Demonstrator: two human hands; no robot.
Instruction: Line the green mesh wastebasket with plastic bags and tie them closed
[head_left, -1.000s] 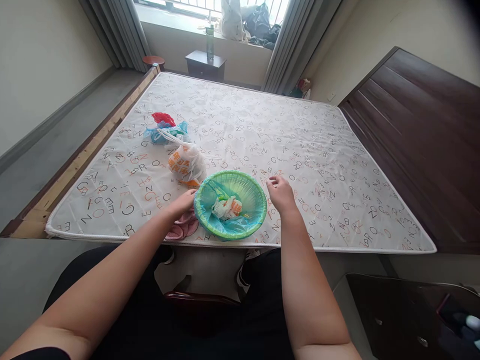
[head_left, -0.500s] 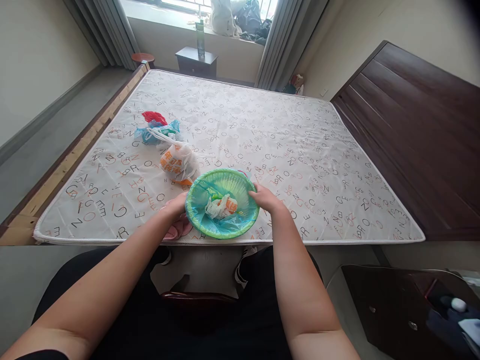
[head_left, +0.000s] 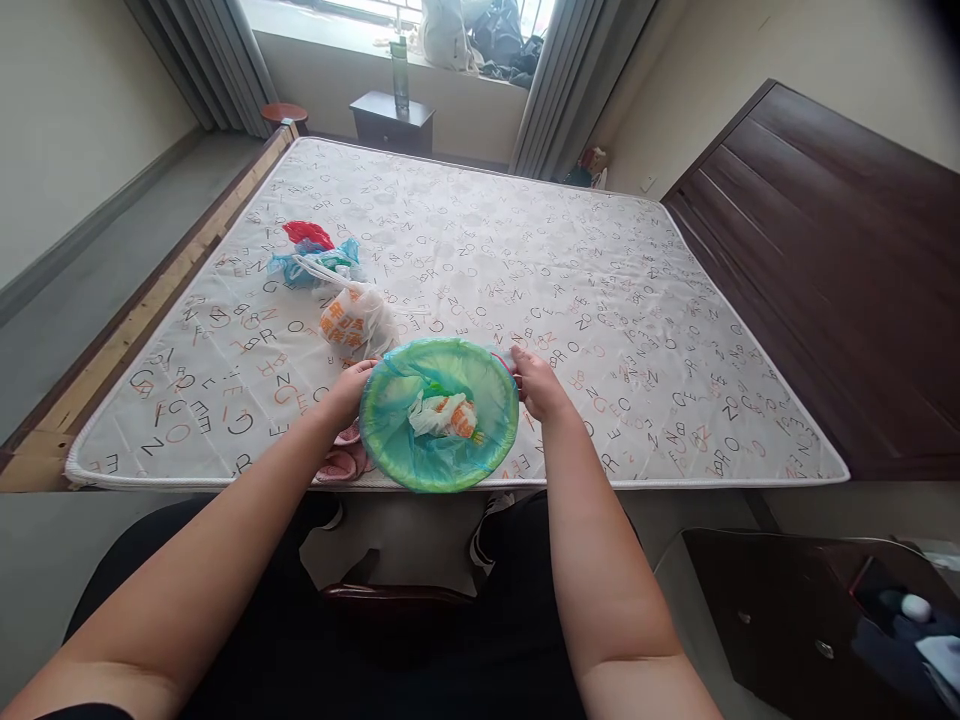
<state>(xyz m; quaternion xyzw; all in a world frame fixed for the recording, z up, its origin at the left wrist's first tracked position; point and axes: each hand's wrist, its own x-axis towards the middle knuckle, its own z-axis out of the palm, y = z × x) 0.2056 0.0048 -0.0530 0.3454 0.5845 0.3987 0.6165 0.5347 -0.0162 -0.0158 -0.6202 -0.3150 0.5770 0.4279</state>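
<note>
A round green plastic basket [head_left: 367,420] sits tilted toward me at the mattress's near edge. A thin blue-green plastic bag [head_left: 491,400] lines it and is stretched over its rim. Inside lies a crumpled white bag with orange print [head_left: 442,414]. At the rim's left side, my left hand [head_left: 349,390] is closed on the bag's edge, fingertips partly hidden. Across from it, my right hand [head_left: 535,382] pinches the bag's edge at the upper right. Something pink-red shows faintly behind the rim there. Pink cloth-like items [head_left: 343,463] lie beside the basket, below my left hand.
On the letter-printed mattress [head_left: 600,300], a knotted white bag with orange print [head_left: 356,318] lies near blue [head_left: 341,255] and red bags [head_left: 308,235]. A dark headboard [head_left: 825,250] stands right. Below it is a dark cabinet [head_left: 780,600]. My legs are under the near edge.
The blue-green bag now spreads over the basket's rim, where more green rim showed before. Both hands have shifted slightly up, and the basket's near rim sits a little lower.
</note>
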